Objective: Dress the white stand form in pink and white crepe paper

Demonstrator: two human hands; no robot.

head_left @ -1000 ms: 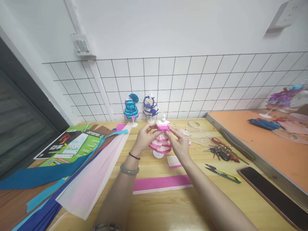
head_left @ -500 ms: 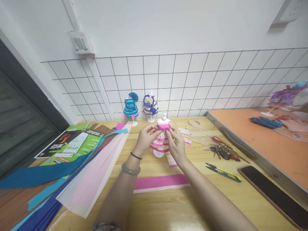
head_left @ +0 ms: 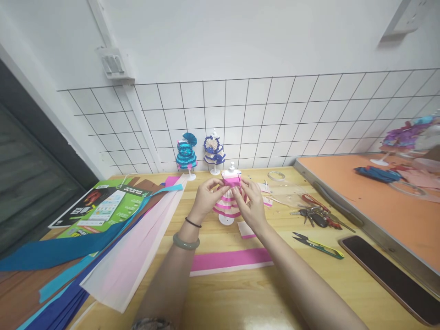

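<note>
The left hand point(head_left: 208, 198) and right hand point(head_left: 253, 204) both pinch the pink band point(head_left: 232, 182) on the small mannequin point(head_left: 230, 173), which stands between them; I'd say they're fitting it in place, and the next move calls for gentle, even tension

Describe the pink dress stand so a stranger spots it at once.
On the wooden table, find the left hand and right hand. The dress stand is between them. Pink-edged tiers set it apart from the teal stand and blue-and-white stand behind.
</note>
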